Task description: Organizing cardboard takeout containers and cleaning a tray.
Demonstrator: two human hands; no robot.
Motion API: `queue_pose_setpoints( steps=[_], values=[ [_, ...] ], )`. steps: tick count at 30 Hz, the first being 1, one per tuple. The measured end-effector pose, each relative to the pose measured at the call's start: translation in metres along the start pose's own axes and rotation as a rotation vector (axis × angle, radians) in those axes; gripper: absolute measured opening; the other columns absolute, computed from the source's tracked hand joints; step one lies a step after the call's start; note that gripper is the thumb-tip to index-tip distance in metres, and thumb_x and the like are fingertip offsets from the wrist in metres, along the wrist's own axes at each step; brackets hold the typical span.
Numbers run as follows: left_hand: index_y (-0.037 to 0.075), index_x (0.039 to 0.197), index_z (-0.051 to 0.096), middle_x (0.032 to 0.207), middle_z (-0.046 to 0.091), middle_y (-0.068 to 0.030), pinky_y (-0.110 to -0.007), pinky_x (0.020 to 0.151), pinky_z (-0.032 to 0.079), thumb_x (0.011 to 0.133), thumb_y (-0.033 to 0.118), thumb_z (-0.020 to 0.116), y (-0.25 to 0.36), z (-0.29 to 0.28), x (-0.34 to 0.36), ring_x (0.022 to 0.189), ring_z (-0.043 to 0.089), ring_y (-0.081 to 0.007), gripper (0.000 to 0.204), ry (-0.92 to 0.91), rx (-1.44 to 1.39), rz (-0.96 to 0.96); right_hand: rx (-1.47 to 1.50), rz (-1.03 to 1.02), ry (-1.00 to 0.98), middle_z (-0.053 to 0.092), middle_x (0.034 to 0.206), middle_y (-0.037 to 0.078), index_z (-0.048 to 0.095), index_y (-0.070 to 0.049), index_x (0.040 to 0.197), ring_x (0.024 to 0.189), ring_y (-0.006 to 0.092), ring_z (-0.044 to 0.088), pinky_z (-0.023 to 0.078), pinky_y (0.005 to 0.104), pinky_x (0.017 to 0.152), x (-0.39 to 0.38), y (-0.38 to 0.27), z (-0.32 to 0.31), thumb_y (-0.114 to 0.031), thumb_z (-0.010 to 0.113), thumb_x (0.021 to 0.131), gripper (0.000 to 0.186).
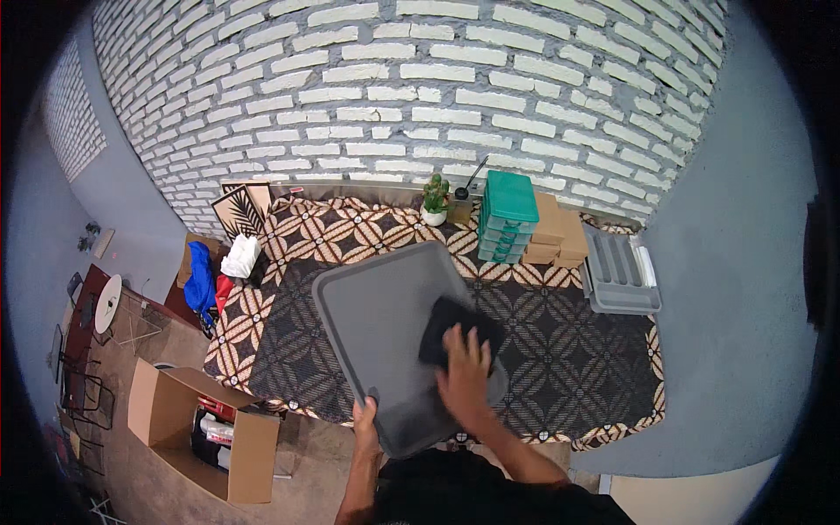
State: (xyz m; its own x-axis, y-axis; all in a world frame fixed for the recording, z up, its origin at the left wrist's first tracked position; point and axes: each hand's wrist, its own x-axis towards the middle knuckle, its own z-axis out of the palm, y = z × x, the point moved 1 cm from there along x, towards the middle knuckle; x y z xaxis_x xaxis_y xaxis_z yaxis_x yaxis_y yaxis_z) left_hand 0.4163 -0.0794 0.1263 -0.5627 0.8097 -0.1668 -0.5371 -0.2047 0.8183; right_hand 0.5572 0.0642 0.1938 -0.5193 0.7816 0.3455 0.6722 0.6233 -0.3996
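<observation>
A large grey tray (385, 350) with rounded corners and a raised rim is tilted in front of me above the table. My left hand (367, 426) grips its near left edge, with the thumb over the rim. On the tray's right side lies a black cloth (437, 331), folded or bunched. My right hand (465, 372) presses that cloth against the tray surface, its fingers bent over the cloth and slightly apart. The cloth's underside is hidden.
A patterned tablecloth (560, 359) covers the table. Along the back stand a potted cactus (435, 199), a green drawer unit (509, 214), cardboard boxes (560, 232) and a grey cutlery tray (619, 271). An open cardboard box (252, 459) is at the lower left.
</observation>
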Motion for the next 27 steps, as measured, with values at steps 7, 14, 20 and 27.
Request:
queue_pose_setpoints(
  steps=[7, 14, 20, 27],
  values=[
    [0.001, 0.142, 0.037, 0.132, 0.052, -0.0123, -0.04, 0.101, 0.045, 0.096, 0.049, 0.057, -0.017, -0.015, -0.011, 0.118, 0.054, -0.0248, 0.069, -0.047, -0.138, -0.218, 0.18, -0.388, 0.019, 0.041, 0.151, 0.008, 0.054, -0.01, 0.138, 0.141, 0.0356, 0.033, 0.024, 0.0565, 0.113, 0.006, -0.061, 0.034, -0.01, 0.067, 0.074, 0.065],
    [-0.001, 0.143, 0.036, 0.133, 0.049, -0.0177, -0.044, 0.099, 0.042, 0.093, 0.053, 0.059, 0.004, -0.04, -0.036, 0.115, 0.053, -0.0328, 0.077, 0.017, 0.211, -0.246, -0.059, 0.01, 0.105, 0.043, 0.149, 0.007, 0.048, -0.011, 0.14, 0.138, 0.0355, 0.037, 0.024, 0.0571, 0.113, 0.074, 0.031, 0.041, -0.008, 0.069, 0.079, 0.064],
    [-0.003, 0.141, 0.037, 0.132, 0.052, -0.0166, -0.041, 0.098, 0.044, 0.096, 0.043, 0.059, 0.029, -0.069, -0.005, 0.118, 0.054, -0.0301, 0.069, 0.109, 0.098, -0.217, 0.036, 0.546, -0.171, 0.05, 0.137, 0.023, 0.046, -0.002, 0.136, 0.129, 0.0367, 0.047, 0.035, 0.0527, 0.106, 0.037, 0.109, 0.061, -0.012, 0.068, 0.085, 0.057],
    [-0.004, 0.137, 0.043, 0.129, 0.056, -0.0182, -0.042, 0.098, 0.047, 0.093, 0.04, 0.062, 0.033, -0.063, 0.041, 0.117, 0.057, -0.0306, 0.066, -0.087, -0.142, -0.375, 0.652, 0.57, 0.314, 0.051, 0.137, 0.022, 0.04, -0.001, 0.143, 0.122, 0.033, 0.052, 0.043, 0.0467, 0.1, -0.026, 0.165, 0.02, -0.037, 0.047, 0.101, 0.056]
  ],
)
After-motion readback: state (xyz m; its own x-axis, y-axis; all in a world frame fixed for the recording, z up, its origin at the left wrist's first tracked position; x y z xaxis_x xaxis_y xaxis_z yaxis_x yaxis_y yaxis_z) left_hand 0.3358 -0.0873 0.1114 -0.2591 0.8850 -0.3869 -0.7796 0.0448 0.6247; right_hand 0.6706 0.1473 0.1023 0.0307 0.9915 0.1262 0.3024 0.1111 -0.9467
